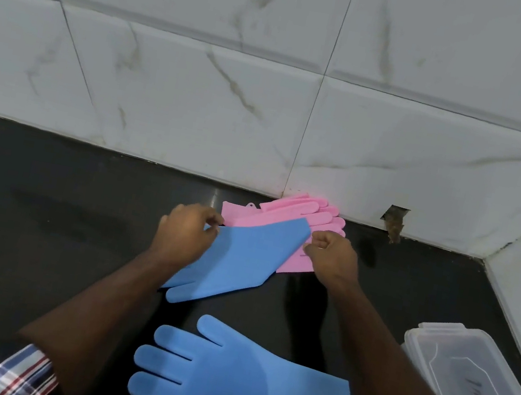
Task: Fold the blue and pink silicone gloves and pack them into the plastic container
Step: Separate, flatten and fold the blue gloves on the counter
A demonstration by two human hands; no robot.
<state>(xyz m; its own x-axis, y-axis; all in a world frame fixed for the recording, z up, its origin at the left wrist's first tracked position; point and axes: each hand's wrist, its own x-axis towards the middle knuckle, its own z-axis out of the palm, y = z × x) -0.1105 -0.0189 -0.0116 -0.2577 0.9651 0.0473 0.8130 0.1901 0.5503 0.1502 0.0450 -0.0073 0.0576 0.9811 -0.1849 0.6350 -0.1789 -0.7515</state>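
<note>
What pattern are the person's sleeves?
Plaid, in white, navy and red, on both sleeves; seen in the head view.

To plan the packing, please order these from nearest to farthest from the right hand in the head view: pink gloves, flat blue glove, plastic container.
From the right hand:
1. Pink gloves, touching, just behind.
2. Flat blue glove, lower centre.
3. Plastic container, far right.
</note>
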